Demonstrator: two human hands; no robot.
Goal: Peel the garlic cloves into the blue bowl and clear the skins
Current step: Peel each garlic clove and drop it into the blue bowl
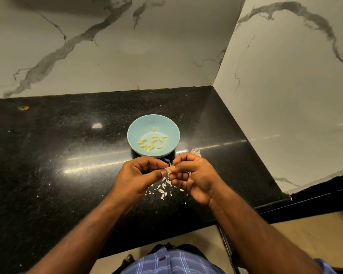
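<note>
Both hands meet just in front of the blue bowl (pixel 134 133), pinching one small garlic clove (pixel 168 170) between them. In the head view, the left hand (pixel 139 175) has its thumb and curled fingers closed on the clove from the left, and the right hand (pixel 194 176) nips it from the right with thumb and forefinger, the other fingers curled below. A bit of pale skin shows on the clove where the fingertips meet; how much of it is peeled cannot be told.

The bowl stands on the black speckled counter (pixel 57 155), just beyond the hands, and holds a scatter of peeled yellow cloves (pixel 151 142) across its bottom. Loose white skins (pixel 162 189) lie on the counter beneath and between the hands, with another small heap of skin (pixel 196 151) beside the bowl's right rim, behind the right hand. Marble-patterned walls (pixel 127 46) rise behind and to the right of the counter. At the bottom edge, a blue checked shirt (pixel 170 262) is visible.
</note>
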